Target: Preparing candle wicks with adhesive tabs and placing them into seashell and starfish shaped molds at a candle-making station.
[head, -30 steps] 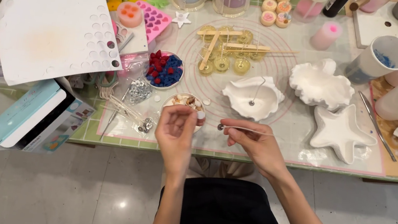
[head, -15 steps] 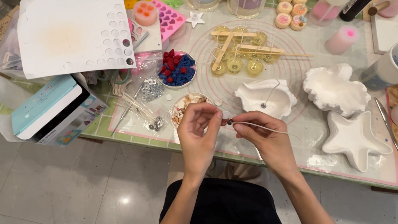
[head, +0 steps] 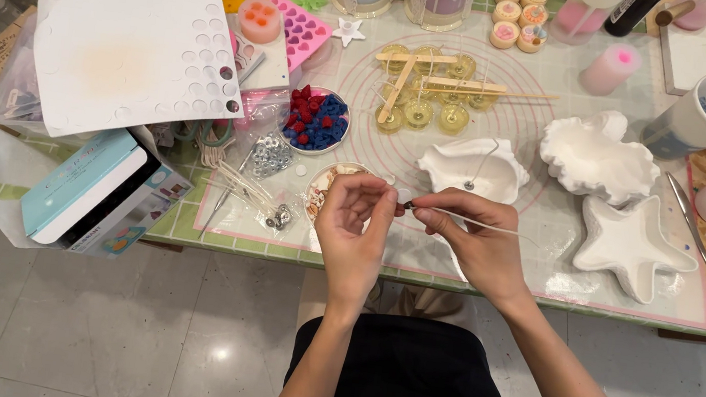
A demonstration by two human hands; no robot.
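Item: candle wick (head: 480,224), thin white stick w/ small metal tab at its left end. Held level over near edge of desk (head: 188,228), between both hands, above pink-edged silicone mat (head: 544,249).

Left hand (head: 355,230): grip pinched, thumb + forefinger pressed together on tab end of wick.

Right hand (head: 478,241): grip pinched on wick shaft just right of tab; rest of wick sticks out to the right past the knuckles.

Nearby, on desk:
- Small round dish (head: 325,188), partly hidden behind left hand; contents unclear.
- White shell-shaped dish (head: 473,167) just beyond hands, w/ one wick standing in it.
- White star-shaped dish (head: 630,246), right of hands.
- 2nd larger white shell dish (head: 596,157), far right.
- Bowl of red + blue wax bits (head: 315,120), left-far of hands.
- Pile of metal wick tabs (head: 268,158) in clear bag, left.
- Yellow poured cups w/ wooden sticks laid across (head: 424,91), far centre.
- Pink mould tray (head: 302,31), far left.
- White punched sticker sheet (head: 135,37), far left.
- Teal + white box (head: 89,189), hanging over near left edge.
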